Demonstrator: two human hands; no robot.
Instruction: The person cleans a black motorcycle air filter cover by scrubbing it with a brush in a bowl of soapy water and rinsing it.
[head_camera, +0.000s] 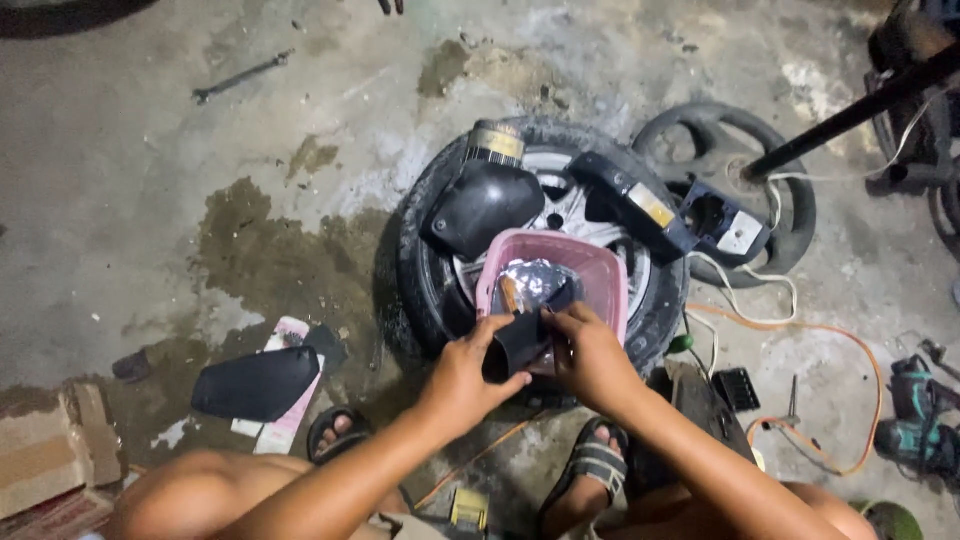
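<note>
The fingers of both hands pinch one small black rubber piece between them: the left hand curls under and around its lower left side, thumb on top, while the right hand presses its fingertips on the upper right edge. The piece sits just at the near rim of one pink plastic basin, which holds a crumpled silver foil bundle. The basin rests on one car wheel lying flat on the concrete floor. Two black plastic covers also lie on the wheel: a rounded one on its left side, a long one over its right edge. One steering wheel lies just beyond, to the right. Left of the wheel, a third black cover lies on the floor over papers. One wrench lies well apart at the far left, and one cordless drill at the right edge. The person's two sandalled feet show below the hands.
</note>
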